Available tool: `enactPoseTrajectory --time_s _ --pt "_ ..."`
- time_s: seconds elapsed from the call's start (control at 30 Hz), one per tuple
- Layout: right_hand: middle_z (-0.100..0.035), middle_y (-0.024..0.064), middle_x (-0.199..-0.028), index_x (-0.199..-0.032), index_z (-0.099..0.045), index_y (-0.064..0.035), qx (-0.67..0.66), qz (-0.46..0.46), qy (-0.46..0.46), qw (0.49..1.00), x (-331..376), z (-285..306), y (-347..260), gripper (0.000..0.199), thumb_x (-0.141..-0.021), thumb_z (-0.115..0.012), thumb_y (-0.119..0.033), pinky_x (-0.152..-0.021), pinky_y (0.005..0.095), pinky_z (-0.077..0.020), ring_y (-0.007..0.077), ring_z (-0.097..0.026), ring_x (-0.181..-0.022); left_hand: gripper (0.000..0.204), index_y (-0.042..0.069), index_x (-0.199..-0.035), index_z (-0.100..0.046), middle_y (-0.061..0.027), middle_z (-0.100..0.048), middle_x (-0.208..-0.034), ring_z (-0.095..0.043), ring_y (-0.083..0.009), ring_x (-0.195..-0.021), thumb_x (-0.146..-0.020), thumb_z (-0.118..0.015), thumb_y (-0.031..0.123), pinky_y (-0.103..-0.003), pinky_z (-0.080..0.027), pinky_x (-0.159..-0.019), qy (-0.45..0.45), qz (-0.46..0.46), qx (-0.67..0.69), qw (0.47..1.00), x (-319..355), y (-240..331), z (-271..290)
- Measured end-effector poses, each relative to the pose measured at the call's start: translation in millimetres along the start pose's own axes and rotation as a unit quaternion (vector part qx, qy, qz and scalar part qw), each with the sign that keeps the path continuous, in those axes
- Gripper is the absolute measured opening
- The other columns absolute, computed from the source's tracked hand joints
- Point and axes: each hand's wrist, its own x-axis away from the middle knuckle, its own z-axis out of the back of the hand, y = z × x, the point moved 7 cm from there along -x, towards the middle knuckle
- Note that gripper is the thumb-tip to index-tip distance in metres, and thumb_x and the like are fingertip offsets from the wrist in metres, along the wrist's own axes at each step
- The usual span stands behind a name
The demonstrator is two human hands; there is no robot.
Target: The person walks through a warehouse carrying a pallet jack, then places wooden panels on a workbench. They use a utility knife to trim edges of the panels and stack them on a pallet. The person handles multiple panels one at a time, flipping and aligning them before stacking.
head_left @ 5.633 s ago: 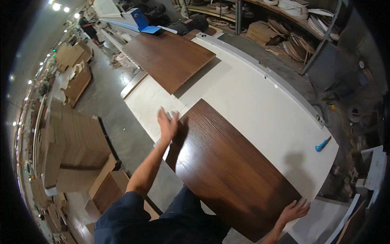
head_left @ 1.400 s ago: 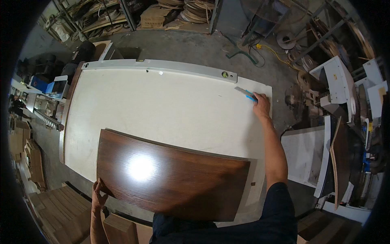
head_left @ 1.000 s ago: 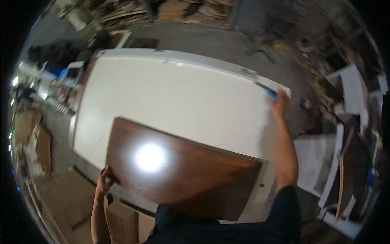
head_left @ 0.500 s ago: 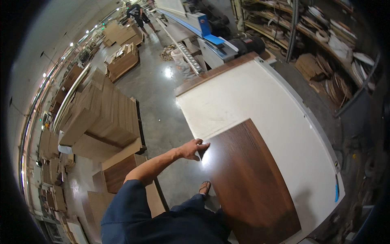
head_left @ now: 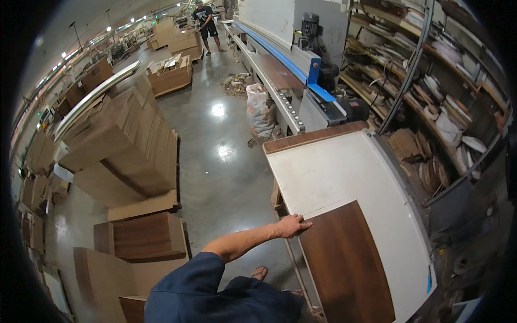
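A dark brown wood-grain panel lies flat on a white-topped table to my right, its near end running out of the picture. My left arm reaches across in front of me, and my left hand grips the panel's left edge close to the far corner. The fingers are bent, with one fingertip on the top face; the grip below the edge is hidden. My right hand is out of view.
A long edge-working machine with a blue rail stands beyond the table. Shelves of rolled strips line the right. Stacked boards and brown panels stand at left. A white sack sits by the machine. Another person stands far off.
My view has tilted up, bringing more of the machine and the distant person into sight. My left hand keeps its hold near the panel's far corner.
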Motion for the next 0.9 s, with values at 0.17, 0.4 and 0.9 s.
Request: enactPoseTrajectory --time_s 0.17,0.4,0.9 --pt "-0.038 0.0277 -0.143 -0.146 -0.029 0.0020 -0.018 0.041 0.019 0.999 23 -11 -16 0.086 -0.083 -0.072 -0.038 -0.110 0.0420 -0.0305 0.0384 -0.040 -0.130 0.053 0.031 -0.139 -0.046 -0.0181 -0.056 -0.100 -0.059 -0.0375 -0.092 -0.089 -0.056 0.019 -0.045 -0.051 -0.076 -0.033 0.028 0.062 0.997 1 -18 -2" --pt "-0.034 0.0313 -0.141 -0.148 -0.014 0.0027 0.036 0.126 0.029 0.991 -66 -62 81 0.106 -0.072 -0.080 -0.033 -0.107 0.0449 -0.0344 0.0458 -0.037 -0.128 0.052 0.025 -0.134 -0.054 -0.0197 -0.060 -0.103 -0.059 -0.0376 -0.093 -0.084 -0.056 0.012 -0.046 -0.051 -0.079 0.038 0.011 0.062 0.997 21 -23 -8" --pt "-0.039 0.0247 -0.133 -0.153 -0.008 -0.0058 0.061 0.079 0.190 0.977 -39 -90 97 0.118 -0.064 -0.084 -0.017 -0.101 0.0470 -0.0392 0.0432 -0.042 -0.120 0.073 0.018 -0.144 -0.039 -0.0228 -0.055 -0.110 -0.055 -0.0398 -0.103 -0.075 -0.059 0.006 -0.047 -0.051 -0.083 -0.033 -0.055 -0.019 0.998 -39 -3 -9"
